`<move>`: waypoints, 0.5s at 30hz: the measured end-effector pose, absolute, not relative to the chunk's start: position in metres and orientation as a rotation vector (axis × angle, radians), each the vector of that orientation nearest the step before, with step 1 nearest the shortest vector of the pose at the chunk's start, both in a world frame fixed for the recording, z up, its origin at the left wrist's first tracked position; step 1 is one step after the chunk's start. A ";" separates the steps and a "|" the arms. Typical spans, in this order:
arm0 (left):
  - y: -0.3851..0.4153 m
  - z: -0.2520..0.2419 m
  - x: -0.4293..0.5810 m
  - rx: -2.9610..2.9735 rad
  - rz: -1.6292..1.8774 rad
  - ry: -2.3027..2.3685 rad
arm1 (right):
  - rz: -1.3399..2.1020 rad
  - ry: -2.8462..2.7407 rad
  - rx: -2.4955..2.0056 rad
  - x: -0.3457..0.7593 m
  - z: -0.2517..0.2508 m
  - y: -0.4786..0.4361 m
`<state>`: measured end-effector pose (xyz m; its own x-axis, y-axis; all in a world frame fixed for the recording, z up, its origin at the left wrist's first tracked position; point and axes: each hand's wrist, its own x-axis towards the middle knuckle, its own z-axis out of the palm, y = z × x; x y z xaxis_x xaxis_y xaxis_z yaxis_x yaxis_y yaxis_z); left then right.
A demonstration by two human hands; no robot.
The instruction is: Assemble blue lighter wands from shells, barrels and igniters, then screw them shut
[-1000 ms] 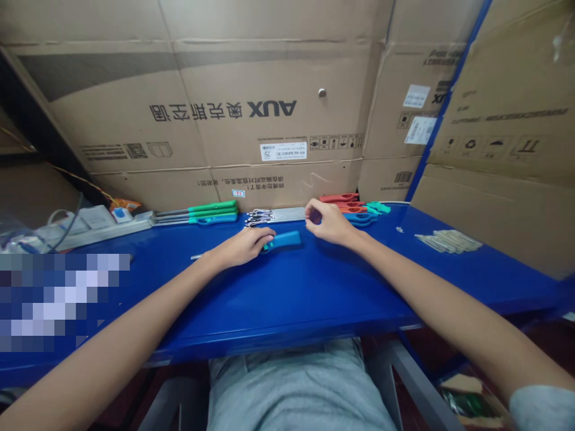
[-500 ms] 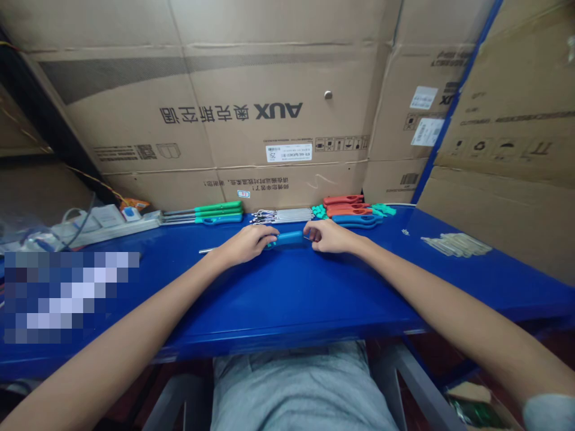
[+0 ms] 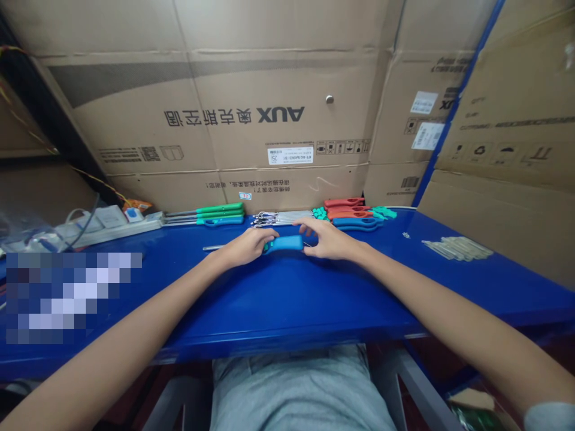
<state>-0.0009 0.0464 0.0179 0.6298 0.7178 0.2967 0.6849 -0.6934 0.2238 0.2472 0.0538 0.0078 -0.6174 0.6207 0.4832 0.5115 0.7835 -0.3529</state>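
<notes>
My left hand (image 3: 248,245) is closed around a long-reach lighter (image 3: 287,242) near the middle of the table. The lighter has a blue handle, a bit of green by my fingertips, and a metal tube that sticks out to the left of the hand. At the handle's right end is my right hand (image 3: 330,239), its fingers apart and curved. A thin wire-like piece (image 3: 307,243) shows between the handle end and this hand; whether the fingers touch it I cannot tell.
Green and blue lighters (image 3: 222,212) lie at the back left, metal tubes (image 3: 290,216) in the middle, and red and blue handles (image 3: 345,209) with green parts beside them. Clear plastic tubes (image 3: 458,248) lie right. A power strip (image 3: 144,224) is left. Cardboard (image 3: 251,143) walls the back.
My right fingers have opened from a pinch at the handle's right end. The lighter's blue handle shows slightly lower and more fully. My left hand keeps its hold.
</notes>
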 end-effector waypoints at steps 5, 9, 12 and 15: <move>0.045 0.017 -0.001 2.740 0.553 1.186 | 0.206 -2.420 -0.794 0.240 0.009 0.046; 0.042 0.016 0.000 2.688 0.630 1.206 | 0.107 -2.368 -0.804 0.237 0.007 0.047; 0.040 0.018 -0.001 2.672 0.738 1.251 | 0.137 -2.241 -0.825 0.237 0.005 0.049; 0.042 0.020 -0.003 2.760 0.760 1.239 | 0.153 -2.156 -0.868 0.239 0.006 0.051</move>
<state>-0.0035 0.0418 0.0205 0.5660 0.7080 0.4224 0.6973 -0.6845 0.2128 0.2387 0.0509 0.0056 -0.4530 0.6301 0.6307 0.5348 0.7581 -0.3732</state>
